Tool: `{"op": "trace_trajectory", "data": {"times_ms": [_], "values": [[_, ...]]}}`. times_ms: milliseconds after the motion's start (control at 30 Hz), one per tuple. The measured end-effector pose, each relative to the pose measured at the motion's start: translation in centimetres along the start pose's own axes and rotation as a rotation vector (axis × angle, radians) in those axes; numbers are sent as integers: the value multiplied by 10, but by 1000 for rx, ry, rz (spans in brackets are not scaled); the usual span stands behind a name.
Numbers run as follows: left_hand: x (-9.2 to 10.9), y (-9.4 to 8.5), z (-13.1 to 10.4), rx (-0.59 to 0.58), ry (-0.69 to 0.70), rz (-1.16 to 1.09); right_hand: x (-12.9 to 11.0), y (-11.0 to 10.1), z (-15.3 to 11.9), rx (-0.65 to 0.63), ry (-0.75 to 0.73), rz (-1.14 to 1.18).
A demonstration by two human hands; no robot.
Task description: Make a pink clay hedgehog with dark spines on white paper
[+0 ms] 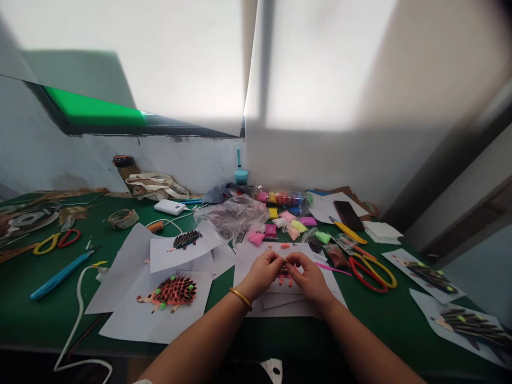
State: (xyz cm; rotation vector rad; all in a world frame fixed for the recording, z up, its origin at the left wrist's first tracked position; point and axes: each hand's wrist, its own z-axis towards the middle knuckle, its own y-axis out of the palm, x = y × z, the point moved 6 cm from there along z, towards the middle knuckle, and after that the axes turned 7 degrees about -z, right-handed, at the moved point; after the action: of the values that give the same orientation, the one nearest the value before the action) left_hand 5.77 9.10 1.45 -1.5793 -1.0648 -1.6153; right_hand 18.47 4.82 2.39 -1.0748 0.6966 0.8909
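Note:
My left hand [264,273] and my right hand [307,277] meet over a white sheet [250,298], fingertips pinched together. Whatever sits between them is too small to make out. Beneath the fingers, partly covered, lies a pink and dark hedgehog figure [285,280]. Small pink pieces of clay [285,246] rest on the sheet just beyond my hands. To the left, another sheet carries a finished-looking pink hedgehog [172,293] with dark spines and green balls. A pink stick-like tool [334,269] lies right of my right hand.
Several bags of coloured clay [296,226] and a crumpled plastic bag [234,216] lie behind my hands. On the right are red-yellow scissors [374,273], a yellow cutter [350,232] and a phone [349,215]. A blue pen-like tool [62,275] and white cable [80,298] lie left.

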Motion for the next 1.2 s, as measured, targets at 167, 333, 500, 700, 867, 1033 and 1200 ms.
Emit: {"op": "trace_trajectory", "data": {"times_ms": [167,333,500,700,867,1033,1200], "values": [[0,2,-4,-5,4,-54,-6,5,-4,-42,-32,-99],[9,-8,2,25,68,66,0,2,0,-17,-59,-90],[21,-42,11,190,186,441,16,-15,15,60,98,-119],[13,-51,6,179,147,961,37,-10,23,25,198,16],[3,-46,1,121,101,1056,44,-10,17,51,119,-92],[1,-47,1,98,69,1081,42,-19,14,101,98,-264],[-1,-52,2,95,59,1066,48,-13,13,66,153,-208]]}}
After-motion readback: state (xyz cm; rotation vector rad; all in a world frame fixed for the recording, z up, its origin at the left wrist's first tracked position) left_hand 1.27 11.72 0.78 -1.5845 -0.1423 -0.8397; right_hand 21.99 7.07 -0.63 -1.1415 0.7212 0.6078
